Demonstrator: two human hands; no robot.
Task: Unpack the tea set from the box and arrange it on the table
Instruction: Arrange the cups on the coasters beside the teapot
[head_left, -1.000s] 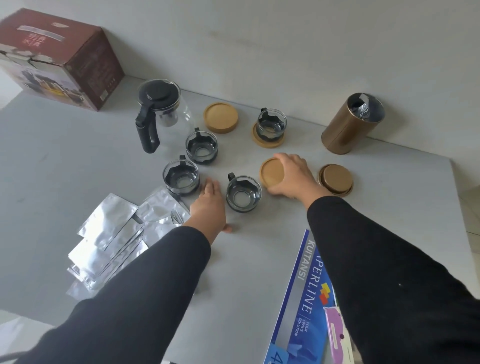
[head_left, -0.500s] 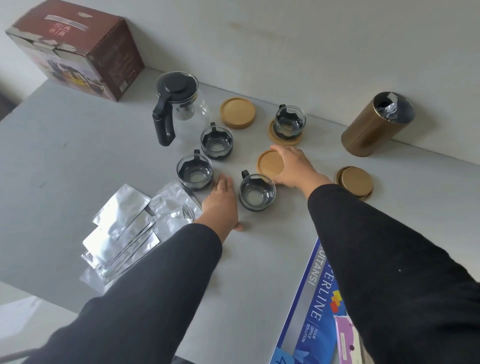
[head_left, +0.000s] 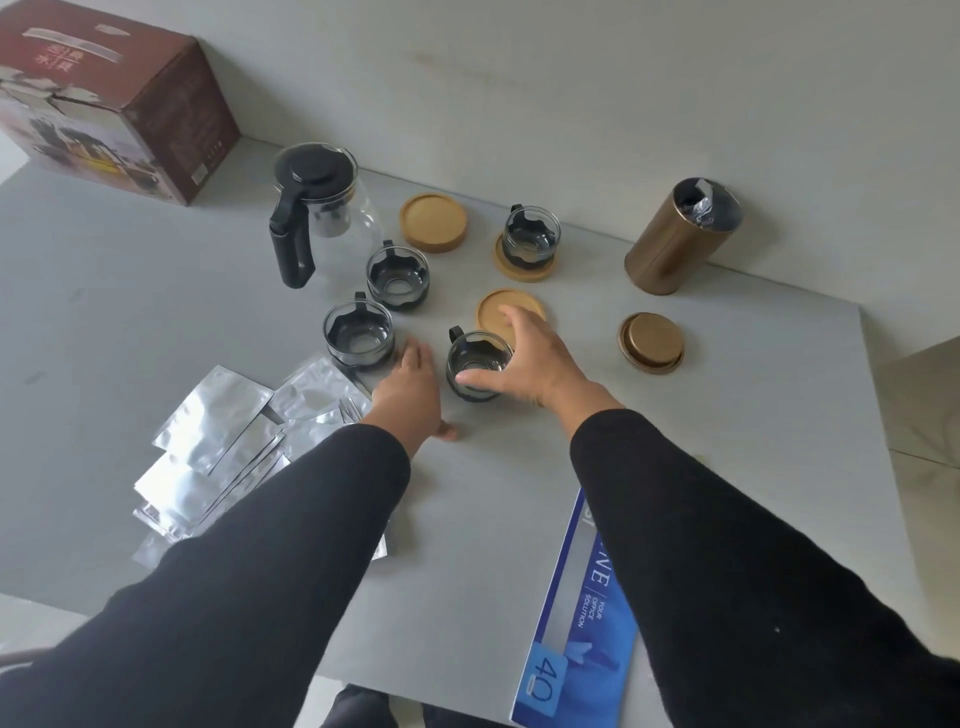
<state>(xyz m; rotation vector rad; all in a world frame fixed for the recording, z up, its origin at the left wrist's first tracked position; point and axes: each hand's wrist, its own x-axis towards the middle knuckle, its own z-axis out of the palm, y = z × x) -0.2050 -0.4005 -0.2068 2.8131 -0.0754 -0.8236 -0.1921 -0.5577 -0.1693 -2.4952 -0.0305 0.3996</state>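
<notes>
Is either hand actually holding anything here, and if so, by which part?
Nothing is clearly held. The right hand spreads its fingers over the rim of the nearest small glass cup; contact cannot be told. The left hand lies open on the grey table.

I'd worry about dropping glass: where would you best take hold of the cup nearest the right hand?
Probably by the glass rim, from above and from the right. The cup stands upright with its mouth open, and its small black handle points to the far left, away from the right hand, whose spread fingers hover over the rim. The left hand lies flat on the table beside it.
</notes>
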